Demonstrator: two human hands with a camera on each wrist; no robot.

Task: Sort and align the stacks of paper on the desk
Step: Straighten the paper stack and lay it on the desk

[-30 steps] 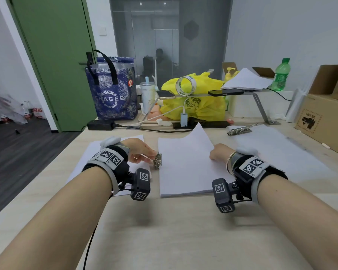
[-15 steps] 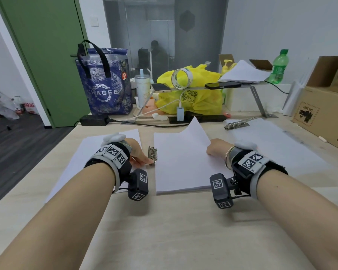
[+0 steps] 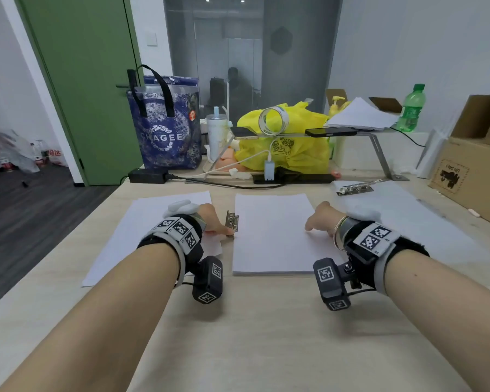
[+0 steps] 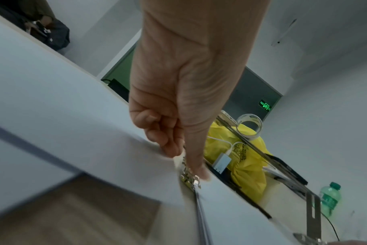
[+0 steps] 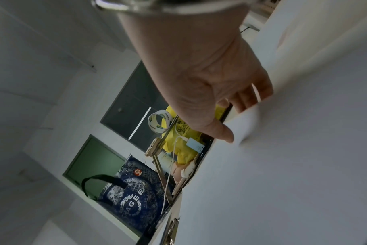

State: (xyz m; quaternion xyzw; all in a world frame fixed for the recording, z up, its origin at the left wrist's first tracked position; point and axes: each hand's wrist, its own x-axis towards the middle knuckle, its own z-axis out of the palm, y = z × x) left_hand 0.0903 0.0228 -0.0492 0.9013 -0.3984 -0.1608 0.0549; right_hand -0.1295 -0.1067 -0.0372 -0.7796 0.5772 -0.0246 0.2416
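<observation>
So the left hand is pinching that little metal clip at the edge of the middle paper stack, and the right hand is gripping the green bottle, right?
Not quite. The left hand does pinch the metal clip at the middle paper stack, but the right hand rests on that stack's right side. The green bottle stands untouched at the back, as the head view shows.

A pale wooden desk [image 3: 266, 335] carries three spreads of white paper: a left sheet [image 3: 130, 236], a middle stack [image 3: 269, 236], a right spread [image 3: 413, 219]. Behind lie a black power adapter [image 3: 147, 175], a blue patterned tote bag [image 3: 167, 131] and a brown cardboard box [image 3: 473, 176].
</observation>
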